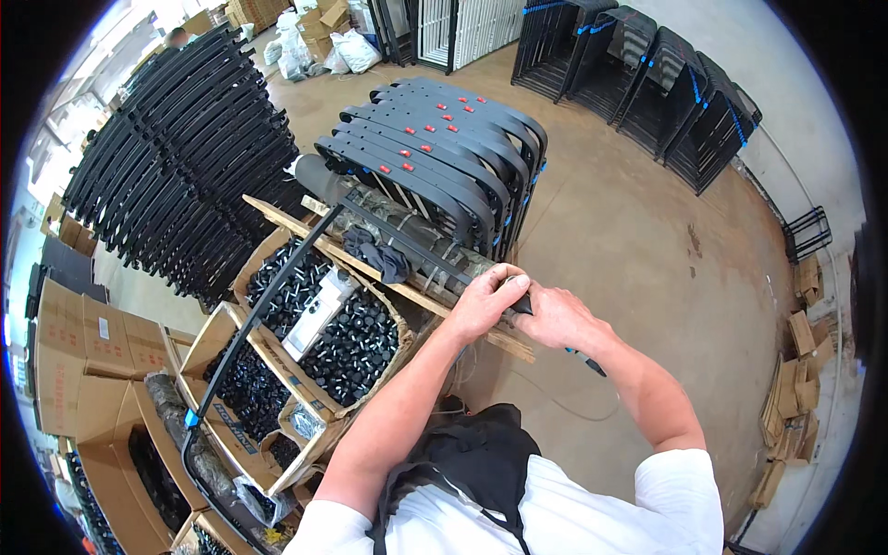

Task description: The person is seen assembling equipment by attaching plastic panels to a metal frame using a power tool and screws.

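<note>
A long black metal tube frame (398,237) runs from my hands to a corner at the upper left, then bends down along the boxes, with blue tape near its lower bend. My left hand (487,301) is closed around the frame's near end, thumb on top. Right beside it, my right hand (560,317) is closed at the same end, with a dark piece between the two hands. From under my right wrist a dark, blue-marked end (588,362) pokes out; its kind is unclear. Below the tube lies a wrapped roll-like support (407,222) with a dark cloth (377,254) on it.
Open cartons of black-headed bolts (356,347) stand to the left, one with a white box (316,313). A wooden plank (324,242) edges the support. Ahead are stacked grey curved panels (444,139) and a tall black stack (185,148). Black frames (638,79) line the wall.
</note>
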A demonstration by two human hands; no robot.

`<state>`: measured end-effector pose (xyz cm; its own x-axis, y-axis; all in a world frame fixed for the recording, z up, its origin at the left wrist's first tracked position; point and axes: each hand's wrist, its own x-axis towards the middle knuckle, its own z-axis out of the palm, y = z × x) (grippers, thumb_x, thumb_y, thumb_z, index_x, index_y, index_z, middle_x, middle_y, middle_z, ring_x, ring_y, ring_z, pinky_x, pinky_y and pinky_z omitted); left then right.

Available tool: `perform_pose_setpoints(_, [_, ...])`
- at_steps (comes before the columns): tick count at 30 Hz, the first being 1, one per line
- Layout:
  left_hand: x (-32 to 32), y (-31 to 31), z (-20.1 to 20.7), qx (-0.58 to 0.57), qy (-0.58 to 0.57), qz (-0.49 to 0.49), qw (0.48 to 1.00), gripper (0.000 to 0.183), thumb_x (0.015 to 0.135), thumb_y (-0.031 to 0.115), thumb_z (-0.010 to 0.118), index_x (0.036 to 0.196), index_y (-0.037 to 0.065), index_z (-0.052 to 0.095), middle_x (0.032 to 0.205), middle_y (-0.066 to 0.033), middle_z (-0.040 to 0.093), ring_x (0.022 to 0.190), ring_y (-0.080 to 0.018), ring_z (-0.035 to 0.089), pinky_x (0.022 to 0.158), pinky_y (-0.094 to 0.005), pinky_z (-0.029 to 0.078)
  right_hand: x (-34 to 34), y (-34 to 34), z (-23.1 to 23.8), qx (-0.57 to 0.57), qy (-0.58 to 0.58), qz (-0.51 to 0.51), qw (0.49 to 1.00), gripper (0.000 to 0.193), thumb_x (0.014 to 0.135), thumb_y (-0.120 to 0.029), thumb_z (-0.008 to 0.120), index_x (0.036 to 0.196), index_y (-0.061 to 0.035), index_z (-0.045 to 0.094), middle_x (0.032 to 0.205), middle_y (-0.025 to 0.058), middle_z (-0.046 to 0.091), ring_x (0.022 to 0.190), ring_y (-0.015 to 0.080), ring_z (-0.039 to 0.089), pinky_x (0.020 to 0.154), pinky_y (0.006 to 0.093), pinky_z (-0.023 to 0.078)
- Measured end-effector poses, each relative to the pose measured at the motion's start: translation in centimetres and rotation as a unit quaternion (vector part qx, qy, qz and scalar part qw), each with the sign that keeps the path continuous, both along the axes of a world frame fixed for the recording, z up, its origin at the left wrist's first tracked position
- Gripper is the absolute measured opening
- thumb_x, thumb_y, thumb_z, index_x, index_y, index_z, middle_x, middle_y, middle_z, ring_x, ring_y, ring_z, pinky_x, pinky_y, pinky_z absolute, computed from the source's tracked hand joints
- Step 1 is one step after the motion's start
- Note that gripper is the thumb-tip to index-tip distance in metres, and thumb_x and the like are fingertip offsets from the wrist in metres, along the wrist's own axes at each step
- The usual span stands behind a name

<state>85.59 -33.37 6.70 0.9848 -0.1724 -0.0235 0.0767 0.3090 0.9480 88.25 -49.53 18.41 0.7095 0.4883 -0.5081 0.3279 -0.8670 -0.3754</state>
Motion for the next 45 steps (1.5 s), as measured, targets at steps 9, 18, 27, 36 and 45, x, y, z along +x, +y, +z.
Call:
perform_pose_setpoints(9, [-0.4,-0.1,-0.5,-0.013,0.012,-0.002,1.000,0.026,0.106,0.029,0.062,0.118,0.006,0.068,0.108,-0.0010,0.066,0.100,-0.0106,0.060,0.090,-0.0302,0.050,-0.6,0.3,-1.7,0.010,0.029,-0.066,0.997,0.044,0.088,-0.029,0.062,0.115,0.0054,0.068,0.100,0.0248,0.074,0.096,0.0395,0.073,0.085,0.0489,0.057])
perform_pose_setpoints(18, [0.1,0.9,0.8,0.031,0.013,-0.009,0.999,0.033,0.102,0.035,0.067,0.113,0.005,0.070,0.099,0.0004,0.066,0.090,-0.0090,0.058,0.079,-0.0282,0.049,-1.0,2.0,-1.9,0.009,0.044,-0.125,0.991,0.029,0.076,-0.025,0.068,0.090,0.0003,0.073,0.082,0.0163,0.071,0.078,0.0279,0.069,0.070,0.0428,0.052])
perform_pose_setpoints(27, [0.4,0.4,1.2,-0.019,0.021,-0.021,0.999,0.032,0.102,0.036,0.067,0.106,0.005,0.072,0.098,0.0002,0.068,0.092,-0.0100,0.059,0.083,-0.0288,0.049,-2.3,2.6,-0.8,0.049,0.024,-0.169,0.984,0.028,0.072,-0.022,0.069,0.085,0.0027,0.067,0.075,0.0104,0.066,0.069,0.0233,0.063,0.063,0.0396,0.048])
perform_pose_setpoints(36, [1.2,8.4,5.0,-0.028,0.013,0.103,0.994,0.027,0.102,0.033,0.065,0.089,0.009,0.070,0.083,0.0038,0.062,0.076,-0.0068,0.054,0.069,-0.0269,0.044,0.1,12.1,4.4,-0.054,0.000,-0.032,0.998,0.036,0.082,-0.026,0.063,0.102,0.0015,0.075,0.088,0.0206,0.077,0.085,0.0339,0.077,0.081,0.0445,0.059])
perform_pose_setpoints(45, [9.8,29.2,5.0,-0.028,-0.016,0.322,0.946,0.033,0.101,0.036,0.065,0.092,0.006,0.071,0.089,-0.0006,0.065,0.084,-0.0112,0.056,0.079,-0.0309,0.047,11.9,32.8,3.1,0.062,-0.018,0.094,0.993,0.039,0.086,-0.031,0.058,0.095,0.0018,0.077,0.079,0.0181,0.076,0.084,0.0332,0.077,0.083,0.0444,0.058])
